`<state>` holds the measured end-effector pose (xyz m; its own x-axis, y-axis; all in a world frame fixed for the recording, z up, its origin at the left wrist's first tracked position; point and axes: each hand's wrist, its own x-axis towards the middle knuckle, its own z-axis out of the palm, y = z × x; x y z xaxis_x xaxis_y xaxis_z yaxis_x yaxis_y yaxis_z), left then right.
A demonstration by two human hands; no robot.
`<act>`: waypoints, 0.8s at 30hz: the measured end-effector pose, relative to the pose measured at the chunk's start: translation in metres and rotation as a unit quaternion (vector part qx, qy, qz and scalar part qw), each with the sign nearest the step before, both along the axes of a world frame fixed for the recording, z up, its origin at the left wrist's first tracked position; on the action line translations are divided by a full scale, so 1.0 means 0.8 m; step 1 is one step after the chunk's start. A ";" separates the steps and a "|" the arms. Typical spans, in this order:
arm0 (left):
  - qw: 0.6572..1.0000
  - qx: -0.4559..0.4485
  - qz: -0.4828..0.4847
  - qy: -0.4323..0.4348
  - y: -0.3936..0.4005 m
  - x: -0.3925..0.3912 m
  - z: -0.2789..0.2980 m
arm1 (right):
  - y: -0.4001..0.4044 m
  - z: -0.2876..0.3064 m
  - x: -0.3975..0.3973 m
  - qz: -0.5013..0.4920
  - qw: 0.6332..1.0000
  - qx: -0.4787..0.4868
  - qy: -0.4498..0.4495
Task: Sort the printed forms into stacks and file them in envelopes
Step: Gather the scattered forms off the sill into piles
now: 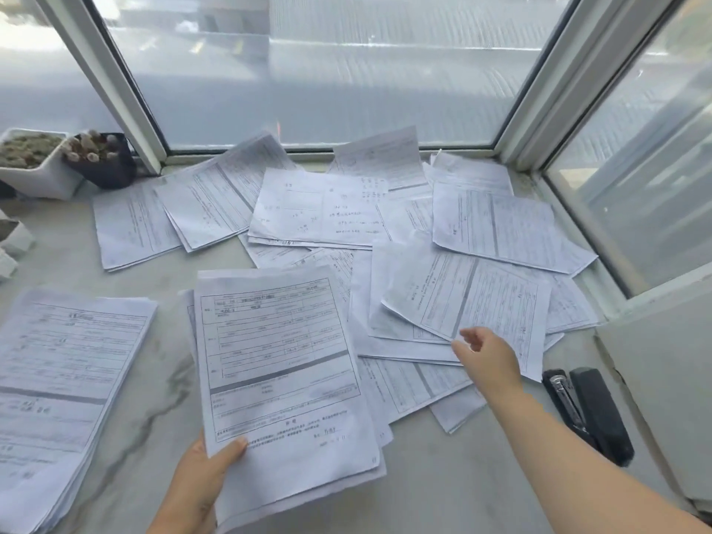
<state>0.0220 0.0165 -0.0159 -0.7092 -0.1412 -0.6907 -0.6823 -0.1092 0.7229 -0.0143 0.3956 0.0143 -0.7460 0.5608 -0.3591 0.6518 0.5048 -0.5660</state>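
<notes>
Printed forms lie scattered over the marble sill (pixel 127 449) below the window. My left hand (pixel 200 479) grips the lower left corner of a small stack of forms (pixel 281 364), thumb on top. My right hand (pixel 489 356) reaches out to a loose tilted form (pixel 481 298), its thumb and fingers apart at that sheet's lower edge, holding nothing. A thick sorted stack (pixel 57 383) rests at the left. More loose forms (pixel 319 206) are spread toward the back. No envelope is in view.
A black stapler (pixel 589 410) lies at the right near a white wall corner. A white planter (pixel 31 159) and a dark pot (pixel 100 159) with small cacti stand at the back left. Window frames enclose the sill at back and right.
</notes>
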 end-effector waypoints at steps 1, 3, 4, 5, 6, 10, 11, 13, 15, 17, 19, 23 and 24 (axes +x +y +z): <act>1.000 -0.003 0.001 0.005 0.005 -0.008 -0.002 | 0.004 -0.001 -0.017 0.050 0.998 0.038 -0.005; 1.000 -0.014 0.002 0.013 0.017 -0.024 -0.008 | 0.002 -0.011 -0.055 0.130 0.989 0.076 -0.013; 0.999 -0.029 0.002 0.018 0.022 -0.030 -0.013 | -0.004 -0.020 -0.073 0.163 0.982 0.089 -0.017; 0.999 -0.047 0.003 0.025 0.027 -0.037 -0.018 | -0.014 -0.030 -0.089 0.191 0.976 0.103 -0.024; 0.998 -0.064 0.004 0.029 0.030 -0.042 -0.024 | -0.025 -0.042 -0.103 0.213 0.969 0.115 -0.040; 0.993 -0.120 -0.010 0.018 0.030 -0.049 -0.044 | -0.052 -0.093 -0.127 0.203 0.962 0.163 -0.082; 0.992 -0.123 -0.012 0.017 0.029 -0.049 -0.047 | -0.052 -0.101 -0.127 0.189 0.960 0.195 -0.067; 0.992 -0.126 -0.017 0.019 0.029 -0.050 -0.049 | -0.045 -0.110 -0.125 0.200 0.940 0.274 -0.035; 0.993 -0.117 -0.006 0.018 0.030 -0.049 -0.047 | -0.031 -0.110 -0.126 0.241 0.924 0.297 -0.012; 0.995 -0.101 0.001 0.016 0.030 -0.048 -0.045 | -0.017 -0.096 -0.128 0.203 0.948 0.243 0.043; 0.998 -0.070 0.001 0.005 0.030 -0.048 -0.042 | -0.021 -0.069 -0.131 0.105 0.972 0.151 0.146; 0.999 0.009 -0.023 -0.025 0.025 -0.050 -0.032 | -0.105 -0.010 -0.104 0.325 0.896 0.049 0.300; 0.999 0.023 -0.029 -0.034 0.021 -0.052 -0.031 | -0.127 -0.009 -0.088 0.403 0.868 0.047 0.287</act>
<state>-0.0194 0.0337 -0.0408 -0.6664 -0.0680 -0.7425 -0.7358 -0.1010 0.6696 -0.0844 0.2941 0.0072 -0.9505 -0.2197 0.2197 -0.3097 0.7275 -0.6123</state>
